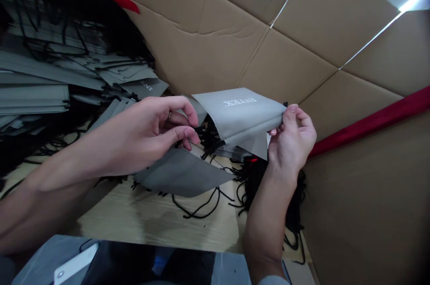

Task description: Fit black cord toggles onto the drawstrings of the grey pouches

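Observation:
A grey flat pouch [247, 112] with white "INTEX" lettering is held up in the middle, tilted. My right hand [291, 135] grips its right end between thumb and fingers. At the pouch's left side, my left hand [164, 128] is closed in a pinch at black cords [210, 135]; the exact grip is partly hidden by the fingers. Another grey pouch [184, 173] hangs or lies just below my left hand, with a looped black cord [201, 211] beneath it.
Piles of grey pouches [33, 97] with black cords fill the left side. Cardboard walls [201, 21] rise behind and to the right, crossed by a dark red strip [369, 121]. More black cords [258, 182] lie behind my right forearm. A white tag [75, 265] is at the lower left.

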`<state>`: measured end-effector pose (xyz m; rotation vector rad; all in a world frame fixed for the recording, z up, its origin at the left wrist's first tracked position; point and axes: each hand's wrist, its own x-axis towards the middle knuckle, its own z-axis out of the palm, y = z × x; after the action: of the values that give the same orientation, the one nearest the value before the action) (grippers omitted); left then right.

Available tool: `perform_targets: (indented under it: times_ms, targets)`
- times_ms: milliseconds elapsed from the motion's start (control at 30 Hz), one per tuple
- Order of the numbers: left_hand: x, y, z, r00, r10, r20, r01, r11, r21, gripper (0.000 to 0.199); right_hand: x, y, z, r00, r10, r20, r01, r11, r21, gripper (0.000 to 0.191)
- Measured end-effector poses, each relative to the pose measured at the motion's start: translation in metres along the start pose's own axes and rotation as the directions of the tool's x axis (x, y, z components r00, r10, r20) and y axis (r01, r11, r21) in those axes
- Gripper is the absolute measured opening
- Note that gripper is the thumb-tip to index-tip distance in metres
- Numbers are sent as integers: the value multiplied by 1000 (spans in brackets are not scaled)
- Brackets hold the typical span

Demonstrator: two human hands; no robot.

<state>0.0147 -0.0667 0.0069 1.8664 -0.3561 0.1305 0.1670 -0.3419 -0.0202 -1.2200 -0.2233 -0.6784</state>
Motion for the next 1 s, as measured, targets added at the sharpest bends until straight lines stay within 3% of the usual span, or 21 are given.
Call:
perform_targets:
  times_ms: [233,400,567,700,767,833,900,967,1000]
  targets:
    - [3,1,0,996,1,-84,-2,1000,-14,17,-2,2,3,998,53,-38,-53,999,12,66]
    - [6,-5,0,999,-43,-29,38,985,-168,17,-5,3,6,997,54,-47,-54,999,-9,65]
    - [8,-7,-1,998,-65,-7,62,979,-196,20,-7,2,8,997,48,-59,-48,999,-12,65]
    - [8,-5,-1,997,-54,-49,46,987,-155,21,-6,0,6,999,26,-42,-29,997,-72,60]
    - [8,-4,-1,995,-63,-72,54,991,-123,21,-5,-3,1,1000,6,22,-2,984,-180,55]
    - [8,-2,0,995,-65,-82,56,994,-98,19,-6,-8,-5,991,-33,131,86,903,-420,47]
    - [8,0,1,996,-59,-71,53,995,-84,17,-11,-16,-10,963,-71,259,234,697,-678,37]
    - [8,0,2,997,-56,-55,51,995,-89,16,-21,-26,-11,919,-107,378,379,499,-780,34]
    - [7,-1,3,997,-57,-49,52,994,-96,16,-27,-31,-9,890,-122,439,442,465,-767,34]
